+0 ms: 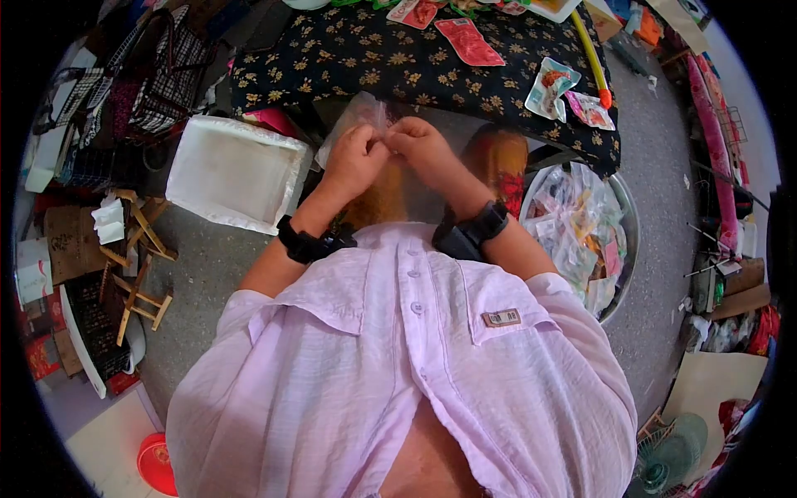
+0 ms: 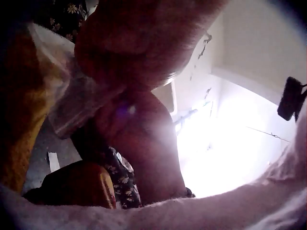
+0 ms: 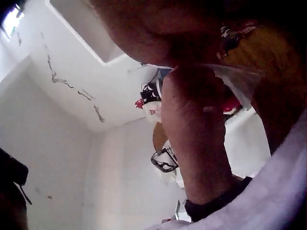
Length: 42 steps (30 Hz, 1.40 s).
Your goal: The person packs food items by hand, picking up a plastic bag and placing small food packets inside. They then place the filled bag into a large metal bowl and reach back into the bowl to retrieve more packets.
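Both hands meet over the lap, at the near edge of a table (image 1: 365,70) with a black flowered cloth. A clear plastic bag (image 1: 355,114) hangs between them. The left hand (image 1: 357,158) pinches its edge with curled fingers. Close against it, the right hand (image 1: 427,149) pinches the same edge with thumb and fingers. In the left wrist view, the bag (image 2: 72,112) droops below the joined fingertips. A strip of the bag (image 3: 242,84) also shows beside the fingers in the right wrist view, where the hands are dark. The fingertips partly hide the pinched edge.
Left of the lap stands a white lined box (image 1: 237,170). To the right, a metal basin (image 1: 631,241) holds many plastic packets (image 1: 573,216). Red packets (image 1: 469,41), a picture packet (image 1: 551,87) and a yellow stick (image 1: 591,58) lie on the table. Wooden folding stools (image 1: 141,266) stand far left.
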{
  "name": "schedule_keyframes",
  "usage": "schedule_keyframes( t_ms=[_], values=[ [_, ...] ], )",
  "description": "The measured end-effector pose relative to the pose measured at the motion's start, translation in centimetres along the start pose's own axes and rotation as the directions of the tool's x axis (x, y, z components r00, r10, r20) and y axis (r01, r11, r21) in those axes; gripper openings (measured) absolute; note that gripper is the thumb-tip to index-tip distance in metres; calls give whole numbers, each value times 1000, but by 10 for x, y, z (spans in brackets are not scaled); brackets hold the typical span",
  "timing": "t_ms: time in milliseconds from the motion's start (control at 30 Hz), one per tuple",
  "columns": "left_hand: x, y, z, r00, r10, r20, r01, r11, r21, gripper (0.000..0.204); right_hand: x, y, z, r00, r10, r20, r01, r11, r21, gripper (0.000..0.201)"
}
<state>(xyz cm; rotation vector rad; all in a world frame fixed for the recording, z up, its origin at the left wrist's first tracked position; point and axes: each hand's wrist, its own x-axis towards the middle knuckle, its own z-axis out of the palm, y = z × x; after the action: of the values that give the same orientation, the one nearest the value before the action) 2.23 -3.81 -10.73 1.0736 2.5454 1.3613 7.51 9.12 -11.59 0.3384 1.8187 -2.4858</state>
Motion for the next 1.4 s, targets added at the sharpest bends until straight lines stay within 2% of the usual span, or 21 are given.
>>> schedule_keyframes(
  t_ms=[67,167,233,333,367,400,467,567,667,767,867,967,1133,1167,1233,1333,1400],
  values=[
    [0,-4,-1,997,-66,39,69,992,-101,10,-4,-5,5,999,-19,-37,22,998,62,8],
    [1,-14,-1,981,-171,92,190,938,-289,8,-3,-6,4,993,26,-112,-12,992,124,10],
    [3,-20,-3,961,-230,157,274,877,-394,8,-1,-4,2,996,16,-82,-9,996,84,11],
    [3,-3,-7,946,-271,175,323,790,-521,10,0,1,2,999,-5,-47,7,1000,25,12],
    [3,-3,-7,951,-258,171,310,804,-507,11,1,1,2,999,-15,-36,15,1000,5,12],
    [4,-4,-7,954,-246,169,298,817,-493,12,0,1,3,994,-95,-47,87,986,-144,12],
    [4,-7,-4,965,-221,141,261,853,-451,13,-3,-1,6,967,-254,-31,216,876,-431,12],
    [4,-13,-1,978,-180,106,207,908,-364,13,1,6,3,929,-368,30,328,784,-527,13],
    [4,-12,-4,975,-169,148,210,919,-333,13,0,6,2,946,-322,-20,260,796,-546,13],
    [3,-15,-2,959,-208,190,274,851,-448,12,-3,2,3,993,-110,-38,95,954,-283,10],
    [2,-15,-2,942,-225,247,331,735,-592,11,-8,-6,5,999,35,-23,-32,993,113,7],
    [1,-12,-5,936,-227,268,348,703,-620,11,-7,-6,3,998,55,-2,-55,995,79,6],
    [1,-4,-4,947,-229,224,320,701,-637,8,-8,-7,2,1000,-14,-9,15,993,115,8],
    [0,-4,-4,957,-219,190,290,751,-594,8,-9,-8,1,1000,-20,-11,22,993,120,9],
    [-3,-5,-5,973,-193,127,231,837,-496,10,-9,-10,-2,1000,17,-25,-10,965,263,10],
    [-6,-3,-9,959,-218,178,277,842,-463,11,-9,-12,-6,1000,30,-9,-23,907,420,12],
    [-8,3,-11,965,-181,189,248,864,-439,13,-9,-12,-7,999,23,23,-32,872,489,12]
  ],
)
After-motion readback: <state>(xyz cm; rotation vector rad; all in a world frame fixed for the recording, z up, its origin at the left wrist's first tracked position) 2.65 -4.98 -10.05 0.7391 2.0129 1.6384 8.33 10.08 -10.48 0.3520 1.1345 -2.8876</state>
